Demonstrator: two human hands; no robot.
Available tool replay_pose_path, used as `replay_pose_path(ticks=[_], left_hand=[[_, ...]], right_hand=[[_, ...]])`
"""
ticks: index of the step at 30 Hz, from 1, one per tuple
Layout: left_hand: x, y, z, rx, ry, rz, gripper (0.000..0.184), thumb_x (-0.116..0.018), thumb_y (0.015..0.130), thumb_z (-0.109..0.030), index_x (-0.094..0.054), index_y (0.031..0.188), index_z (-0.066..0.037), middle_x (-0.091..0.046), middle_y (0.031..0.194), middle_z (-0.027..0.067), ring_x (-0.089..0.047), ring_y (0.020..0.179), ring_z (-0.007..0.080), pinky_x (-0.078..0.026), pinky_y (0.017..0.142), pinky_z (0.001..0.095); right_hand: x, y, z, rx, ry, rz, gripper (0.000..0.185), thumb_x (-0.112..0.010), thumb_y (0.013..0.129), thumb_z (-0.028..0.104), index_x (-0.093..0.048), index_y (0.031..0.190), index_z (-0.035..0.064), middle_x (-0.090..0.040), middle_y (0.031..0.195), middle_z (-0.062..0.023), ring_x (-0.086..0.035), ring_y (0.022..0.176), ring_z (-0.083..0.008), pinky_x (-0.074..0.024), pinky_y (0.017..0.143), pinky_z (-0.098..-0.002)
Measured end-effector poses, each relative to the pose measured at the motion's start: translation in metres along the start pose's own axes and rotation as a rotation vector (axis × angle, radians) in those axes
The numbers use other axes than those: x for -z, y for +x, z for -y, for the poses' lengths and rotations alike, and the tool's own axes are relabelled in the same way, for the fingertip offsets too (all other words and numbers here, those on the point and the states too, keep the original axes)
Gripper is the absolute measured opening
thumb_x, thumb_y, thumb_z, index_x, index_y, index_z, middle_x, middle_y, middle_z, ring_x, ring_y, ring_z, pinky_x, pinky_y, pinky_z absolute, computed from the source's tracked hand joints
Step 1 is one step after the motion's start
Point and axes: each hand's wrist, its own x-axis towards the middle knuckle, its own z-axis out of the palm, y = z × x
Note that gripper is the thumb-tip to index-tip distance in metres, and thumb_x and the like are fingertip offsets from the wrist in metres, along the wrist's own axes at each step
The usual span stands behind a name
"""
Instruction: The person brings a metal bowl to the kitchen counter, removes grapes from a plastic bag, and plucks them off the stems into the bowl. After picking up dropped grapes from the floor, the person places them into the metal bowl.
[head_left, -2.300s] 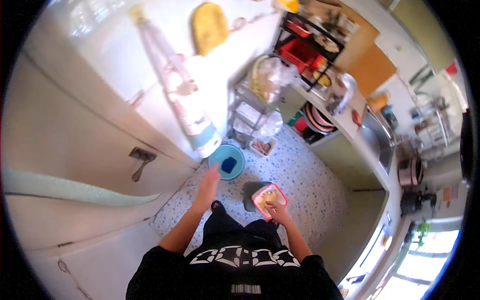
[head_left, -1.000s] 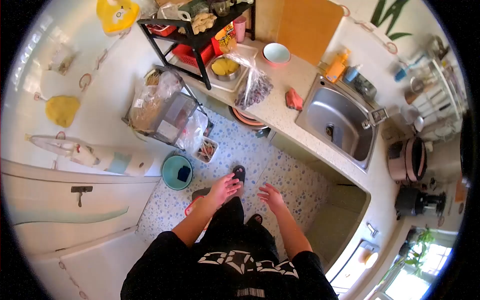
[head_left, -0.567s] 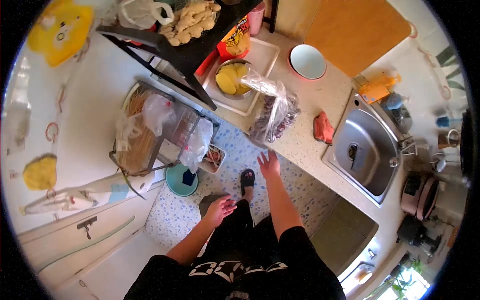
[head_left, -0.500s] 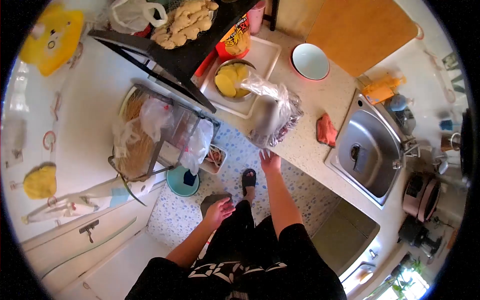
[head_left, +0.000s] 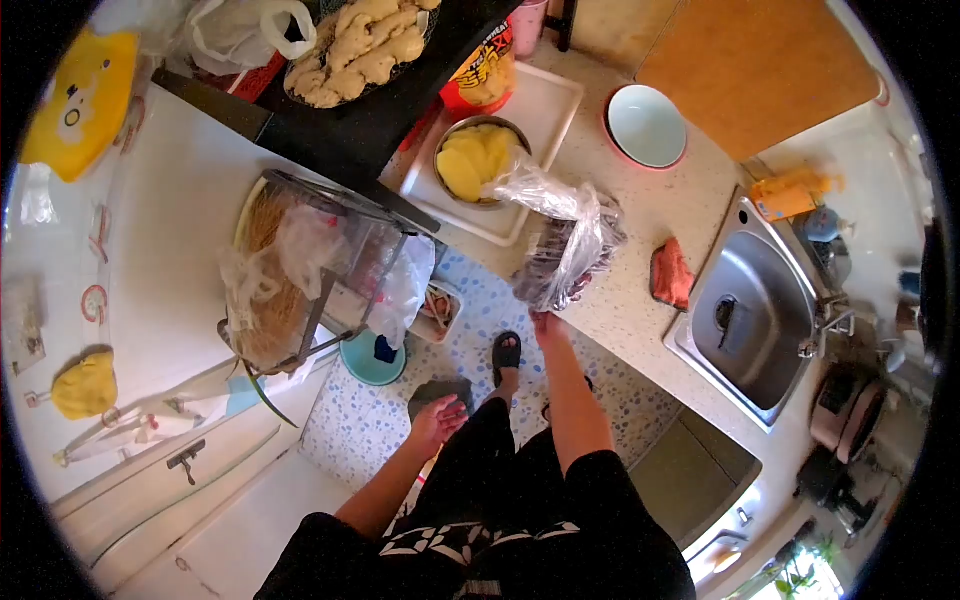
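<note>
My right hand (head_left: pixel 546 328) reaches to the counter edge, at the lower side of a clear plastic bag (head_left: pixel 572 250) of dark purplish contents; its fingers are mostly hidden beneath the bag. Low over the floor, my left hand (head_left: pixel 437 422) is open, palm up, holding nothing. Beside the bag, a metal bowl (head_left: pixel 478 162) of yellow slices stands on a white tray (head_left: pixel 560 105). The bag's twisted top lies against that bowl. A pale blue bowl (head_left: pixel 647 126) and a red cloth (head_left: pixel 671 273) are farther right on the counter.
A steel sink (head_left: pixel 752 310) is set into the counter at right. At upper left, a black shelf (head_left: pixel 335 130) holds ginger (head_left: pixel 360 50). Below it stand a rack (head_left: pixel 320 290) with plastic bags, a teal basin (head_left: pixel 372 366) and a white container (head_left: pixel 440 310) on the floor.
Both hands have left the red-rimmed container seen earlier near my legs. My right hand has moved up to the purplish bag, and the view has shifted closer to the counter.
</note>
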Motion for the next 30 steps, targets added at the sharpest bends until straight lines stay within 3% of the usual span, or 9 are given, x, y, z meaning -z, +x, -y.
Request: replay_pose_path(ticks=[5, 7, 11, 12, 16, 19, 20, 27, 30], left_hand=[[-0.013, -0.004, 0.005, -0.012, 0.063, -0.035, 0.042, -0.053, 0.1, -0.027, -0.053, 0.14, -0.011, -0.065, 0.122, 0.0102, -0.068, 0.107, 0.027, -0.053, 0.089, 0.0357], [-0.011, 0.003, 0.013, -0.066, 0.086, -0.057, 0.044, -0.051, 0.1, -0.025, -0.05, 0.142, -0.011, -0.065, 0.121, 0.0093, -0.068, 0.107, 0.0264, -0.053, 0.087, 0.0351], [-0.021, 0.003, 0.022, -0.12, 0.074, -0.073, 0.058, -0.053, 0.098, -0.024, -0.036, 0.154, -0.024, -0.055, 0.13, 0.0097, -0.066, 0.107, 0.0304, -0.05, 0.087, 0.0436], [-0.027, -0.003, 0.023, -0.103, 0.023, -0.066, 0.069, -0.056, 0.097, -0.024, -0.025, 0.158, -0.031, -0.049, 0.136, 0.0099, -0.061, 0.115, 0.0316, -0.048, 0.089, 0.0491], [-0.08, -0.057, 0.016, -0.128, 0.007, -0.115, 0.077, -0.059, 0.095, -0.025, -0.015, 0.158, -0.032, -0.046, 0.14, 0.0106, -0.053, 0.126, 0.031, -0.048, 0.092, 0.0537], [-0.054, -0.046, 0.045, -0.174, -0.147, 0.073, 0.072, -0.061, 0.095, -0.025, -0.022, 0.156, -0.027, -0.047, 0.143, 0.0118, -0.054, 0.126, 0.0332, -0.051, 0.094, 0.0559], [-0.05, -0.046, 0.057, -0.208, -0.05, 0.125, 0.072, -0.058, 0.096, -0.038, -0.026, 0.156, -0.015, -0.049, 0.144, 0.0143, -0.052, 0.128, 0.0336, -0.051, 0.098, 0.0521], [-0.093, -0.115, 0.118, -0.25, 0.173, 0.057, 0.053, -0.055, 0.094, -0.019, -0.038, 0.144, -0.009, -0.059, 0.127, 0.0153, -0.067, 0.104, 0.0316, -0.06, 0.081, 0.0479], [-0.138, -0.132, 0.134, -0.295, 0.17, 0.109, 0.052, -0.055, 0.094, -0.016, -0.04, 0.142, -0.007, -0.061, 0.123, 0.0145, -0.069, 0.098, 0.0303, -0.062, 0.075, 0.0454]], right_hand=[[-0.01, -0.072, 0.003, -0.069, -0.089, -0.124, 0.013, -0.06, 0.097, 0.013, -0.06, 0.094, 0.0003, -0.065, 0.076, -0.013, -0.065, 0.066, -0.0239, -0.0531, 0.061, -0.0362], [-0.002, -0.103, 0.002, -0.148, -0.162, -0.146, 0.013, -0.059, 0.097, 0.013, -0.06, 0.095, -0.0001, -0.065, 0.076, -0.0122, -0.065, 0.066, -0.0238, -0.053, 0.061, -0.0362], [-0.007, -0.188, 0.023, -0.334, -0.18, -0.177, 0.013, -0.059, 0.098, 0.013, -0.06, 0.098, -0.0005, -0.065, 0.079, -0.0123, -0.065, 0.067, -0.0239, -0.0534, 0.062, -0.0361], [0.003, -0.202, 0.025, -0.363, -0.204, -0.147, 0.013, -0.06, 0.098, 0.012, -0.06, 0.099, -0.0004, -0.066, 0.081, -0.0123, -0.065, 0.067, -0.0238, -0.0536, 0.061, -0.036], [0.036, -0.257, 0.04, -0.447, -0.332, -0.097, 0.014, -0.061, 0.097, 0.011, -0.06, 0.104, -0.0005, -0.067, 0.087, -0.012, -0.066, 0.069, -0.024, -0.0547, 0.061, -0.0358], [0.049, -0.29, 0.07, -0.465, -0.475, -0.033, 0.021, -0.063, 0.095, 0.013, -0.06, 0.108, -0.0024, -0.067, 0.091, -0.0119, -0.067, 0.073, -0.0235, -0.0565, 0.064, -0.0358], [0.056, -0.3, 0.08, -0.467, -0.517, -0.011, 0.022, -0.064, 0.095, 0.013, -0.06, 0.109, -0.0028, -0.068, 0.091, -0.0122, -0.067, 0.073, -0.0234, -0.0569, 0.064, -0.036], [0.092, -0.345, 0.165, -0.358, -0.689, 0.141, 0.03, -0.067, 0.094, 0.016, -0.059, 0.11, -0.0074, -0.069, 0.095, -0.0156, -0.069, 0.064, -0.0225, -0.0589, 0.061, -0.0336], [0.051, -0.384, 0.223, -0.123, -0.875, 0.007, 0.043, -0.071, 0.093, 0.024, -0.055, 0.121, -0.0048, -0.069, 0.1, -0.0165, -0.07, 0.07, -0.0224, -0.0586, 0.063, -0.0339]])
